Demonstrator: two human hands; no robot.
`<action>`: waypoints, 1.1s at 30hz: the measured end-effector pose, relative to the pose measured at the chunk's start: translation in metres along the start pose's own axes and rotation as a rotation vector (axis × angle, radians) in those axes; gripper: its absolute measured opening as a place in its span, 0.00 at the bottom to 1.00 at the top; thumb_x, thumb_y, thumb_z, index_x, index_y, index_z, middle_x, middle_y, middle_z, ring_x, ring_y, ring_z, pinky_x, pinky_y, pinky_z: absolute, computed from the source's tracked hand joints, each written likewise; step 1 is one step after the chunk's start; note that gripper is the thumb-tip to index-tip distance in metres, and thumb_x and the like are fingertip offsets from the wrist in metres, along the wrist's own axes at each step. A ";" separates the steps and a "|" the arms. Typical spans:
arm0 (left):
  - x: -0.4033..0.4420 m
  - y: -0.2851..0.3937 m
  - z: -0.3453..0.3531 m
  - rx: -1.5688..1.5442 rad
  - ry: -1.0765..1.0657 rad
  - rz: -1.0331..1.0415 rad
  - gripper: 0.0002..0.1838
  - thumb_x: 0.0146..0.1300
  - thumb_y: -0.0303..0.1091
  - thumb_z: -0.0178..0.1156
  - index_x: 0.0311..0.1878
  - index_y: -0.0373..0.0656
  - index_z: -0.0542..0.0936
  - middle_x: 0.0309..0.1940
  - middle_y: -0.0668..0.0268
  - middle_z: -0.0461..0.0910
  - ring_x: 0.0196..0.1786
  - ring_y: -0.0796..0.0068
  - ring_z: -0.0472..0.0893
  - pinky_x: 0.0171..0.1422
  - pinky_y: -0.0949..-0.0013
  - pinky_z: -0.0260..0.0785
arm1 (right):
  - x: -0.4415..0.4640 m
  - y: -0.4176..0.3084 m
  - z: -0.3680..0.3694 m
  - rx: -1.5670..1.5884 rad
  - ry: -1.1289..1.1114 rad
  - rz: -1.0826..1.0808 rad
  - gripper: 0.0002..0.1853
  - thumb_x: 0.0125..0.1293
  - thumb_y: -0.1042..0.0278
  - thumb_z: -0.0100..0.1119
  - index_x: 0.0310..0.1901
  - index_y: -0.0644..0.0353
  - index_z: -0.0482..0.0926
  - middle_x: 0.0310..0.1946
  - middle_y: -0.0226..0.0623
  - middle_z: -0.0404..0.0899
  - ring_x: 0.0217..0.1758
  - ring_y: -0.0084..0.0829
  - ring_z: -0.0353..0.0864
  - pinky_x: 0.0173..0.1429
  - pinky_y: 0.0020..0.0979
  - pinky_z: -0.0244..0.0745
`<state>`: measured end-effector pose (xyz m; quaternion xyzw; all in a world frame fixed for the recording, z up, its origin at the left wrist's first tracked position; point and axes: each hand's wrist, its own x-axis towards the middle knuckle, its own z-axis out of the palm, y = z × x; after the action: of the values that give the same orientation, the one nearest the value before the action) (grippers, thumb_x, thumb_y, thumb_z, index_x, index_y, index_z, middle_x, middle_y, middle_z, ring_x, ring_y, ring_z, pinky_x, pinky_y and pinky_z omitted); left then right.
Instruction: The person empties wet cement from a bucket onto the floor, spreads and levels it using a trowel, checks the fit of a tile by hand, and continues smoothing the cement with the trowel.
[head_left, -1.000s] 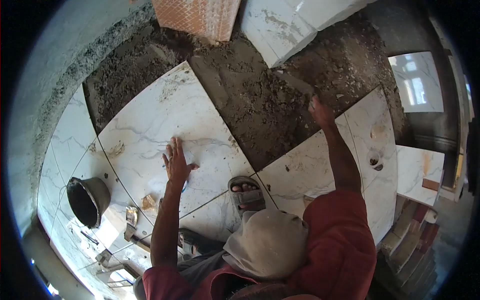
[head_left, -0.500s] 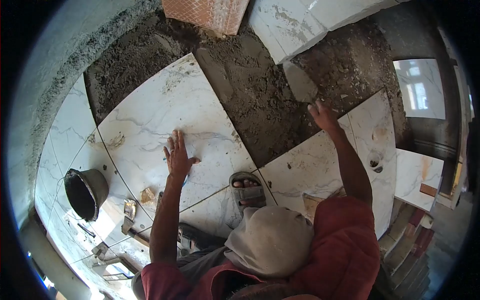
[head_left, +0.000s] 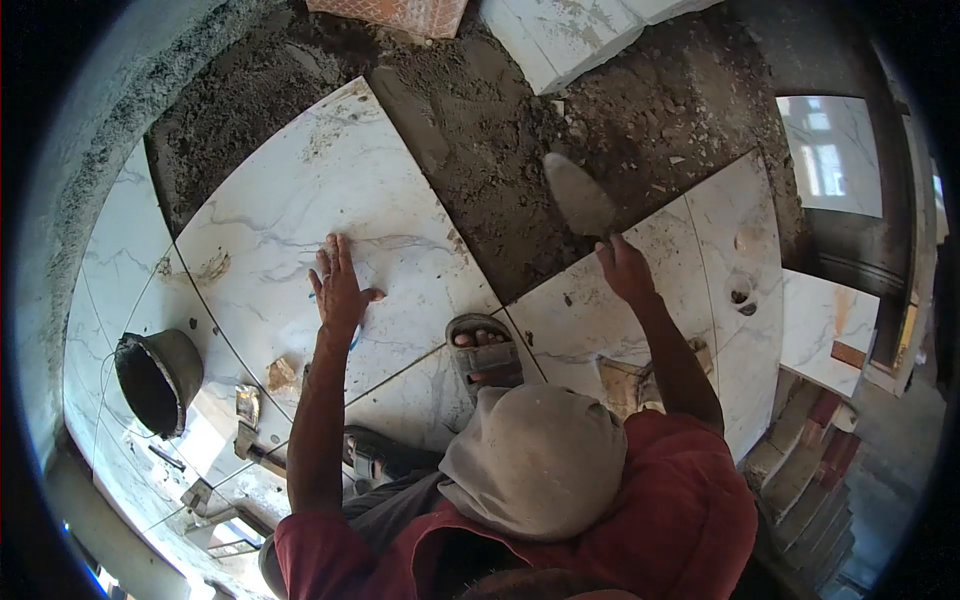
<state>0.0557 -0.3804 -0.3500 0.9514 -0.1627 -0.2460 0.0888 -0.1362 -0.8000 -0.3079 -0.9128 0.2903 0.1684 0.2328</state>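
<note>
My left hand (head_left: pixel 341 290) rests flat on a large white marbled tile (head_left: pixel 300 200), fingers spread and nothing in them. Under and beside its wrist shows a bit of something blue. My right hand (head_left: pixel 626 268) is closed around the handle of a trowel (head_left: pixel 580 195), whose blade points up and left over the wet mortar (head_left: pixel 490 190). The handle is mostly hidden by the fingers. The mortar bed lies between the large tile and the tiles on the right (head_left: pixel 640 280).
A black bucket (head_left: pixel 183 368) stands at the left near a hammer (head_left: pixel 250 440). A white block (head_left: pixel 570 40) and an orange tile (head_left: pixel 400 12) sit at the top. Loose tiles (head_left: pixel 830 155) lie at the right. A sandaled foot (head_left: pixel 484 352) is on the floor between my arms.
My right hand has drawn the trowel down, closer to the right tiles, and its blade has swung to point up and left. My left hand stays on the large tile. The view has shifted slightly.
</note>
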 end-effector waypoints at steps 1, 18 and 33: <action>-0.001 0.001 0.000 0.007 0.002 0.004 0.65 0.36 0.43 0.76 0.73 0.44 0.41 0.74 0.55 0.42 0.74 0.46 0.47 0.70 0.37 0.44 | -0.005 -0.003 0.001 -0.050 -0.036 -0.070 0.25 0.68 0.51 0.47 0.53 0.68 0.70 0.43 0.61 0.76 0.47 0.56 0.76 0.52 0.48 0.71; -0.002 -0.005 0.000 -0.006 -0.018 0.001 0.66 0.35 0.44 0.77 0.73 0.48 0.40 0.75 0.60 0.40 0.75 0.54 0.44 0.73 0.41 0.40 | 0.047 0.065 0.030 0.126 -0.136 -0.110 0.15 0.68 0.60 0.46 0.49 0.59 0.74 0.46 0.51 0.77 0.51 0.51 0.75 0.57 0.44 0.68; -0.081 -0.137 -0.072 -0.006 -0.290 0.147 0.29 0.62 0.35 0.55 0.67 0.47 0.63 0.60 0.56 0.70 0.60 0.56 0.72 0.62 0.56 0.64 | 0.028 -0.112 0.087 0.297 -0.141 -0.253 0.30 0.66 0.51 0.50 0.60 0.68 0.63 0.40 0.48 0.76 0.40 0.40 0.77 0.47 0.40 0.71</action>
<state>0.0606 -0.2175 -0.2865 0.8912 -0.2423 -0.3740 0.0852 -0.0612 -0.6861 -0.3560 -0.8836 0.1779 0.1569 0.4037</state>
